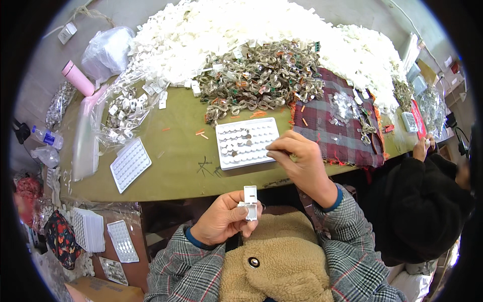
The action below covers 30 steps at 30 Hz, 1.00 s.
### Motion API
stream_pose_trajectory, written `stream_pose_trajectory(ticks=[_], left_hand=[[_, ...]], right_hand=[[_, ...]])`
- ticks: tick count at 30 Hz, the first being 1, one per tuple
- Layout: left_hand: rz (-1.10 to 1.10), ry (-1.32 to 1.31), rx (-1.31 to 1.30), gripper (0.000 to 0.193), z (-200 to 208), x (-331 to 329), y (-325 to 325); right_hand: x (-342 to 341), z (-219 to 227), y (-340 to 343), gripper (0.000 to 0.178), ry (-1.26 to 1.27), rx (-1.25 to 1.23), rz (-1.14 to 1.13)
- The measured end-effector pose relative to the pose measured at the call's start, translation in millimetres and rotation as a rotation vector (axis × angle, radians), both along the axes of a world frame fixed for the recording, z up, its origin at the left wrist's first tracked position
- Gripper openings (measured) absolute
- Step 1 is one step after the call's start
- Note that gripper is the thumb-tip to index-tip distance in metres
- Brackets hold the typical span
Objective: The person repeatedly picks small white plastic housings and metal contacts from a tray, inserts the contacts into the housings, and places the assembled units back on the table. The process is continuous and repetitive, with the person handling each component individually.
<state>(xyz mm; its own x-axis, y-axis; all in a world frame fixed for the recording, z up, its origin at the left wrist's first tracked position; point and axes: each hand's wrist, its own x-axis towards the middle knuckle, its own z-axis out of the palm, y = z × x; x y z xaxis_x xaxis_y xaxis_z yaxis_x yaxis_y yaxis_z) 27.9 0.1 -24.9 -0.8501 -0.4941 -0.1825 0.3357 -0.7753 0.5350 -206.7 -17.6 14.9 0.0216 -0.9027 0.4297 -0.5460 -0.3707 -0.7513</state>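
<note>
A white, hollow, slotted case point(250, 202) is clasped by the left hand point(224, 219) before the table edge point(201, 189); whether the right hand point(304, 157) grasps anything cannot be told.

The small case point(250, 192) and the pitted tray point(246, 123) look like smooth plastic; the plaid cloth point(327, 145) is matt and woven, the flask point(77, 77) smooth, the clear sheeting point(84, 146) glossy plastic film.

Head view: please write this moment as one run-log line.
left hand: holds small white plastic piece | right hand: at right edge of white tray, contact unclear | tray: on green table
</note>
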Motion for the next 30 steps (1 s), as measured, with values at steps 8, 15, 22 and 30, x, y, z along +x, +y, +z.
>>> stream_pose_trajectory(ticks=[8, 15, 22, 30], left_hand=[[0.039, 0.019, 0.075, 0.032, -5.8, 13.6, -13.5], [0.087, 0.052, 0.101, 0.029, -9.5, 18.8, -17.6], [0.132, 0.156, 0.080, 0.023, 7.1, 26.8, -21.4], [0.717, -0.134, -0.376, 0.022, -1.4, 22.3, -39.7]], right_hand=[[23.0, -23.9, -36.4, 0.022, 0.433, -0.114, 0.002], [18.1, -15.0, -32.4, 0.011, 0.297, -0.033, 0.052], [-0.3, 5.4, -39.2, 0.011, 0.263, -0.022, -0.100], [-42.5, 35.9, -81.3, 0.010, 0.400, 0.126, 0.030]])
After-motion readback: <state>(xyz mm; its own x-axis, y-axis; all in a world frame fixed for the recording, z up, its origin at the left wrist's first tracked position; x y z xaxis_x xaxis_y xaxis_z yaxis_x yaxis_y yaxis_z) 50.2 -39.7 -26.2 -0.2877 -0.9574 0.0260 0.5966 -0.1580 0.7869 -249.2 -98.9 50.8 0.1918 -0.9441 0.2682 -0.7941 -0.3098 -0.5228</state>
